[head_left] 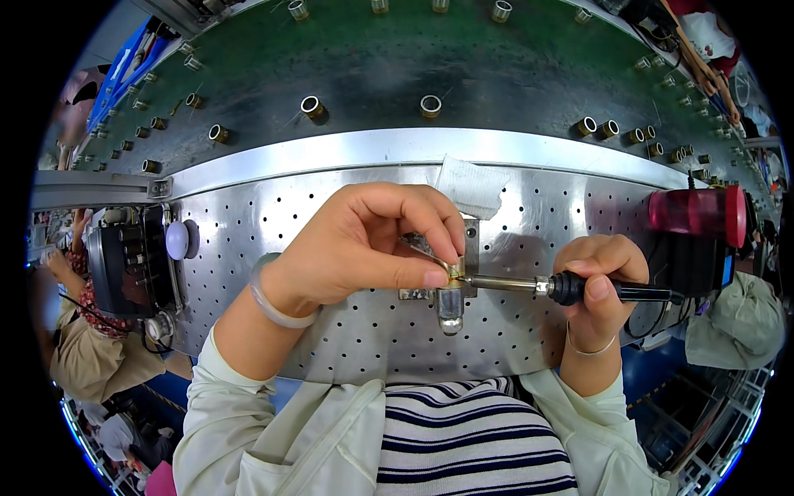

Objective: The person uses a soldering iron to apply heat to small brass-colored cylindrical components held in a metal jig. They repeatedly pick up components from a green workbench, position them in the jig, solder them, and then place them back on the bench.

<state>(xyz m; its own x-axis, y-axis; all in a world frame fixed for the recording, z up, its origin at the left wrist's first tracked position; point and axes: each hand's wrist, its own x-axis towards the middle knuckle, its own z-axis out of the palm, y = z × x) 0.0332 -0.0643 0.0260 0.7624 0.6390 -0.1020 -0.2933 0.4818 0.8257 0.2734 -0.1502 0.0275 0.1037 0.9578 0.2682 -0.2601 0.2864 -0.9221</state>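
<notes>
Close in, our left hand (364,244) pinched a small brass fitting (452,270) between thumb and forefinger, holding it on the metal fixture (451,302) at the middle of the perforated steel table (347,339), while our right hand (600,285) was closed round the black handle of a soldering iron (529,285) whose tip lay against the fitting. We judged the risk to be heat: the fingertips (434,279) sat just beside the hot tip, so a slip could burn them. We also noted that a loosened pinch could let the fitting tilt off the fixture, and the red cylinder (699,211) stood near the right wrist.
</notes>
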